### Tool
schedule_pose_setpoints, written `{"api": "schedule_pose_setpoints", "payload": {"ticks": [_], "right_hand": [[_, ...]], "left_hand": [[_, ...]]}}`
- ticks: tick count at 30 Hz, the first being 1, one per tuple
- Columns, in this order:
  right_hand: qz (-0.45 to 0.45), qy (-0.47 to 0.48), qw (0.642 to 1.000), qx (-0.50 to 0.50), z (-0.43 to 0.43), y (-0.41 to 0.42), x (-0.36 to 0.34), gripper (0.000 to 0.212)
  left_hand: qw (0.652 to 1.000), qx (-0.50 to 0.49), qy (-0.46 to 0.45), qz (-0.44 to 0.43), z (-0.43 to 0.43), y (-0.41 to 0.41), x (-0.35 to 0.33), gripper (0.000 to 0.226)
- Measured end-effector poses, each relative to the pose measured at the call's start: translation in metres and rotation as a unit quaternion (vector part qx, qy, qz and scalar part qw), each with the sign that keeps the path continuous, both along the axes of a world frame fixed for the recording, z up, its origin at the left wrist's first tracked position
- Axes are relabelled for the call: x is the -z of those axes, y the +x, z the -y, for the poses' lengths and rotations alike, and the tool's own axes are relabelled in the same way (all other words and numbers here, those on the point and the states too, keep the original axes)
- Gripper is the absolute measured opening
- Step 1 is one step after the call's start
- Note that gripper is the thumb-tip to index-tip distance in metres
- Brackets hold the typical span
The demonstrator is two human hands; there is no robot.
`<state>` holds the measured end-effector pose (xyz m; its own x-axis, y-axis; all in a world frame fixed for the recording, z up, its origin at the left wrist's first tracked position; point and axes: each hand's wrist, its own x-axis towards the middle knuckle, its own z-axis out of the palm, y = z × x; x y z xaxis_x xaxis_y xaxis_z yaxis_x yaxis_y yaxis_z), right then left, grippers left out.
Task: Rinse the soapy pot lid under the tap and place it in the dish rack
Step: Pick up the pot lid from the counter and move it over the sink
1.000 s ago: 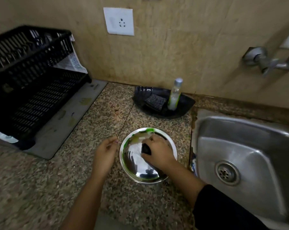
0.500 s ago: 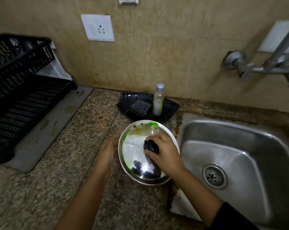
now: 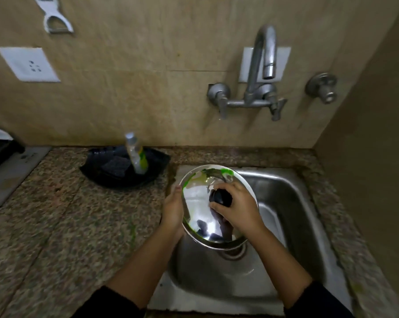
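Observation:
The steel pot lid (image 3: 198,200), smeared with green soap along its far and left rim, is held above the left part of the steel sink (image 3: 292,203). My right hand (image 3: 237,207) grips its black knob (image 3: 219,197). Against the lid's left rim rests my left hand (image 3: 173,208), holding it from the side and underneath. The tap (image 3: 264,58) is on the wall above the sink, and no water runs from its spout. Only a dark corner of the dish rack (image 3: 0,149) shows at the far left edge.
A black tray (image 3: 123,171) with a scrub pad (image 3: 115,167) and a soap bottle (image 3: 136,154) stands on the granite counter (image 3: 63,216) left of the sink. A second valve (image 3: 322,88) is on the wall at right. A side wall closes the right.
Both hands lifted the lid off the counter and carried it right, over the sink. My view swung right, so the rack has nearly left the frame and the tap has come in.

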<state>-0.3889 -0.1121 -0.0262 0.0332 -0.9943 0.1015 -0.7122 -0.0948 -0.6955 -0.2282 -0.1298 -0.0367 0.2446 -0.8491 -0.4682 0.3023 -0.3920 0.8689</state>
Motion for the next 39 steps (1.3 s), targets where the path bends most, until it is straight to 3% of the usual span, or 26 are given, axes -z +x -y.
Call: {"api": "schedule_pose_setpoints", "payload": {"ticks": [3,6,11,15,18,24,39], "right_hand": [[0.078,0.009,0.997,0.02,0.006,-0.035,-0.009,0.028],[0.209,-0.014,0.97,0.121,0.021,-0.072,-0.017,0.013],[0.308,-0.024,0.923,0.228,0.073,-0.115,-0.046,0.034],[0.294,-0.056,0.932,0.205,0.111,-0.121,-0.085,0.042],[0.235,-0.094,0.948,0.194,0.131,-0.115,-0.102,0.02],[0.131,-0.107,0.954,0.247,0.137,-0.107,-0.107,0.035],[0.242,-0.098,0.929,0.263,0.141,-0.11,-0.098,0.038]], "left_hand": [[1.0,-0.008,-0.012,-0.013,0.002,-0.032,-0.004,0.031],[1.0,0.001,-0.017,-0.022,0.005,-0.052,-0.008,0.029],[0.999,0.021,-0.017,-0.02,0.01,-0.065,-0.01,0.03],[0.999,0.027,-0.018,-0.018,0.014,-0.072,-0.016,0.032],[0.999,0.021,-0.021,-0.027,0.02,-0.075,-0.023,0.032],[0.997,0.02,-0.048,-0.058,0.026,-0.075,-0.036,0.033],[0.994,0.039,-0.082,-0.062,0.029,-0.078,-0.03,0.034]]}}
